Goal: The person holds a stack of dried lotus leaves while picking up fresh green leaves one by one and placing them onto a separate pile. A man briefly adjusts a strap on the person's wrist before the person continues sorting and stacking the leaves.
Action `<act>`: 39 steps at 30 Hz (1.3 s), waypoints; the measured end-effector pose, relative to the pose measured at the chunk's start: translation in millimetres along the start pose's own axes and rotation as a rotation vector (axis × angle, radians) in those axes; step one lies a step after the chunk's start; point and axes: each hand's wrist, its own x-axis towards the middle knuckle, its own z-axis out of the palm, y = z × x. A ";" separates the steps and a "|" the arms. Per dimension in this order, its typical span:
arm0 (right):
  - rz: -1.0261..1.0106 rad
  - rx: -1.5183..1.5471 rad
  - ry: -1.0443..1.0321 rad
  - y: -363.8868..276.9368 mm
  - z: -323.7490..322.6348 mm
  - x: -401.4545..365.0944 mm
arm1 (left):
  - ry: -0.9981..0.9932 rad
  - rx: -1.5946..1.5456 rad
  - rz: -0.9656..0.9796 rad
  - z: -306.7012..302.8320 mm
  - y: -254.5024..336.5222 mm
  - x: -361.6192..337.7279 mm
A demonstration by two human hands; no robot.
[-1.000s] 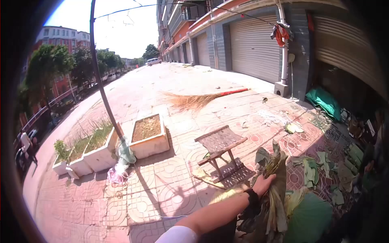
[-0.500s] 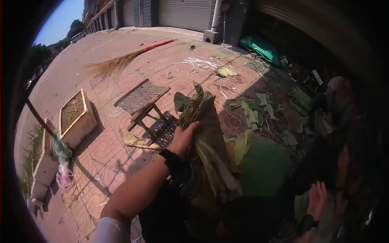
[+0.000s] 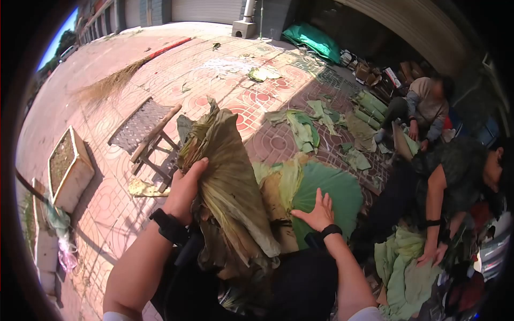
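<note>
My left hand [image 3: 186,182] is closed around a bundle of dried, brownish lotus leaves [image 3: 227,176]. The leaves hang folded in loose layers down over my dark-clothed lap. Fingers spread, my right hand [image 3: 316,211] overlaps a broad green lotus leaf [image 3: 337,190] just right of the bundle and grips nothing. Yellowish leaves [image 3: 278,184] show between the bundle and the green leaf. Both of my wrists carry dark bands.
A low stool [image 3: 144,125] stands left, near a planter box [image 3: 75,171] and a broom [image 3: 126,73]. Leaf piles [image 3: 302,128] lie ahead in the shade. At right, one co-worker [image 3: 455,182] bends over pale green leaves [image 3: 404,262]; another person [image 3: 428,107] sits farther back.
My right hand has come in from the lower right to the green leaf. The view has turned right, bringing both other people into clearer sight. My left hand still holds the bundle.
</note>
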 end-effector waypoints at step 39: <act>-0.122 -0.227 -0.057 25.6 16.8 -47.6 | 0.007 0.061 0.038 4.6 -3.9 1.1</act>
